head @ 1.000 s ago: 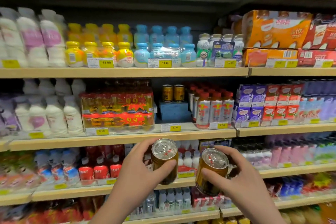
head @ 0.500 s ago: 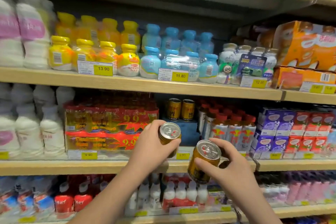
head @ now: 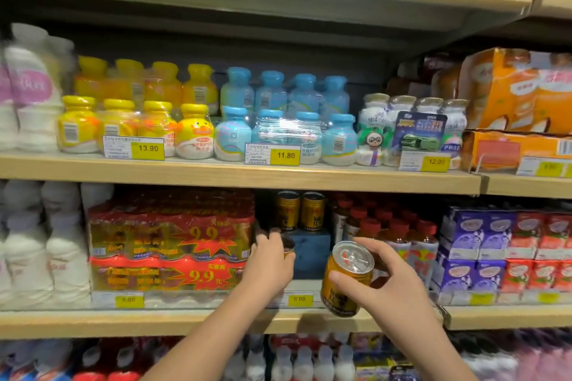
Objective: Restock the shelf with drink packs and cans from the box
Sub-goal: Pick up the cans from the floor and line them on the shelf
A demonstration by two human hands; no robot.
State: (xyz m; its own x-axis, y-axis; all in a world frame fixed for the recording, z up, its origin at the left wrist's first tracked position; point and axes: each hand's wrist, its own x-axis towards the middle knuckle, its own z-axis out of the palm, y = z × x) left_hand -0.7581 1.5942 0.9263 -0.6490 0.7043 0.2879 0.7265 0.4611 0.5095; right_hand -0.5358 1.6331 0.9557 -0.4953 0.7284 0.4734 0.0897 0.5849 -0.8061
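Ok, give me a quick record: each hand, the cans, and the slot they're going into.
left hand: grips a gold can, inside the shelf gap
right hand: holds second gold can, tilted, in front of the shelf edge
gap: between red 9.9 pack and blue box
already stocked: two gold cans upright on the blue box
left can set down: cannot tell

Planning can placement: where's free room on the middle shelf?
Narrow slot between the 9.9 pack and the blue box, where the left hand holds its can. Bare strip before the box, behind the 6.00 tag. Red-capped bottles right: packed.
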